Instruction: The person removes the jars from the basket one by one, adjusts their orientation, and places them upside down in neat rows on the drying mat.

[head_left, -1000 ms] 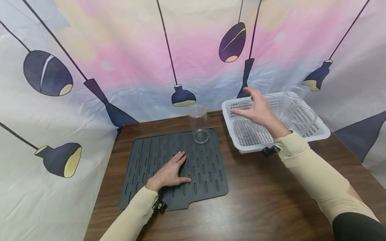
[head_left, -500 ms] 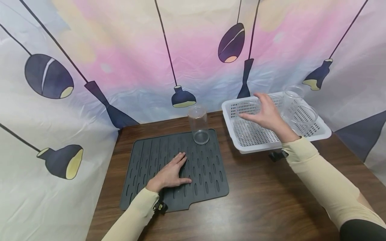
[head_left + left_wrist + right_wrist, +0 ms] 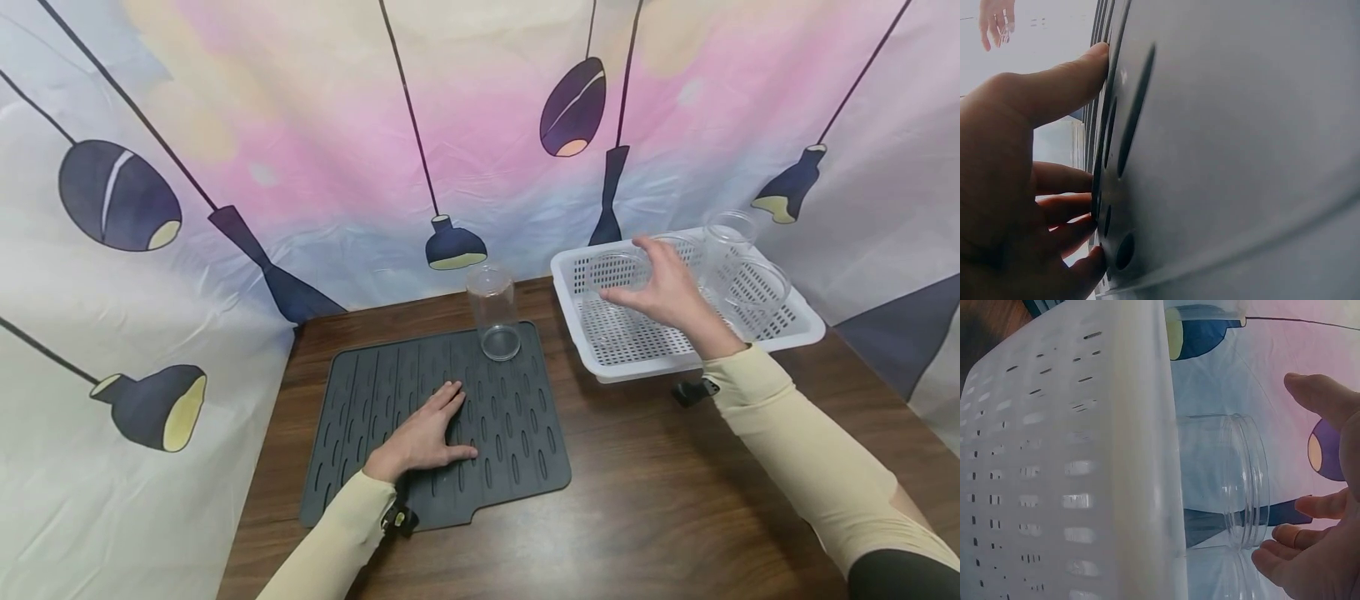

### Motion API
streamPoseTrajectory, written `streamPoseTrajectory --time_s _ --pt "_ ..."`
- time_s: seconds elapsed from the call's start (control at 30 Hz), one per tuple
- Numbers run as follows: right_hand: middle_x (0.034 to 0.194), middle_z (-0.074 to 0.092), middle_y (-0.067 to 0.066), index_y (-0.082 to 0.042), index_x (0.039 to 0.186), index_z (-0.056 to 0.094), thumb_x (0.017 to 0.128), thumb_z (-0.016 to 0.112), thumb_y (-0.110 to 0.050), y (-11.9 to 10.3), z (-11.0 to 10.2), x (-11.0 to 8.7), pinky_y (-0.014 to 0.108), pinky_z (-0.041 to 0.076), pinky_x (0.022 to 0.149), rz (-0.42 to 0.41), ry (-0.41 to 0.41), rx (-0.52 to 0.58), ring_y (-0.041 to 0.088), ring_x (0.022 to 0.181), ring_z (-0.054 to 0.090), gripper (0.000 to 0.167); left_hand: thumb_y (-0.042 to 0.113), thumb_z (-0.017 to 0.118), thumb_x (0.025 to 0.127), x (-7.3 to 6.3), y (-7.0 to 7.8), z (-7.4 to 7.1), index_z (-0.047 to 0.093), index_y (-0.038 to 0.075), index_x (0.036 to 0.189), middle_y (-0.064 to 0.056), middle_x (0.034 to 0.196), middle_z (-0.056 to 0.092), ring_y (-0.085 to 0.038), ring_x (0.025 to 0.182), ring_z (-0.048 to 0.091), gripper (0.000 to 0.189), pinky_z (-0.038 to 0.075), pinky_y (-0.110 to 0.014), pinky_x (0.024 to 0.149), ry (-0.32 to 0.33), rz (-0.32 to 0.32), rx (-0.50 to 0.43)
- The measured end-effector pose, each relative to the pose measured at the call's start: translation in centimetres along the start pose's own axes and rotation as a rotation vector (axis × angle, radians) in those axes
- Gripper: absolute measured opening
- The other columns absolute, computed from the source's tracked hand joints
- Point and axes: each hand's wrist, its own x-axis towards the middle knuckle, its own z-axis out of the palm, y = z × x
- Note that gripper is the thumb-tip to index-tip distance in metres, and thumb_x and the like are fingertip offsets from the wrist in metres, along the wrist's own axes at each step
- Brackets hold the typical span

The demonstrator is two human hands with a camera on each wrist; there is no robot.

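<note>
My left hand (image 3: 423, 435) lies with its fingers spread on a dark grey slotted drying mat (image 3: 375, 383); in the left wrist view its thumb and fingertips touch the mat's surface. A clear jar (image 3: 492, 304) stands at the mat's far right corner. Over a white perforated basket (image 3: 652, 367), my right hand (image 3: 671, 287) is held with thumb and fingers parted, close by the mouth of another clear jar (image 3: 611, 312) in the basket. The right wrist view shows that jar's threaded rim (image 3: 1250, 481) just short of the fingertips, with the thumb (image 3: 1316, 394) well apart from it.
More clear glassware, including a tall jar (image 3: 727, 242) and a wide one (image 3: 757, 287), stands in the basket's right part. A brown wooden table (image 3: 600, 525) carries everything. A cloth backdrop (image 3: 315, 167) printed with lamps hangs right behind the table.
My right hand has moved rightward and lower over the basket to the jar's mouth, its thumb and fingers coming nearer together. My left hand has stayed on the mat.
</note>
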Motion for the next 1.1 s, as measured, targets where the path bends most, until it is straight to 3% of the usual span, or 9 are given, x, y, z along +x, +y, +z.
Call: streamPoseTrajectory --time_s 0.67,1.1 --pt "0.151 0.032 0.028 0.002 0.15 0.028 0.07 0.086 -0.039 1.3 0.8 0.2 0.061 0.023 0.114 -0.002 -0.019 -0.05 0.047 0.139 0.028 0.107 0.057 0.074 0.079 0.0 0.0 0.1 0.034 0.006 0.152 -0.008 0.162 0.021 -0.025 0.151 0.017 0.098 0.028 -0.047 0.117 0.003 -0.002 -0.01" --pt "0.147 0.038 0.027 0.0 0.147 0.034 0.067 0.089 -0.031 1.7 1.3 -0.7 0.062 0.028 0.109 -0.079 0.063 -0.017 0.046 0.133 0.034 0.103 0.057 0.074 0.079 0.0 -0.1 0.1 0.034 0.006 0.152 -0.009 0.162 0.021 -0.026 0.151 0.016 0.098 0.028 -0.047 0.117 0.002 0.001 -0.018"
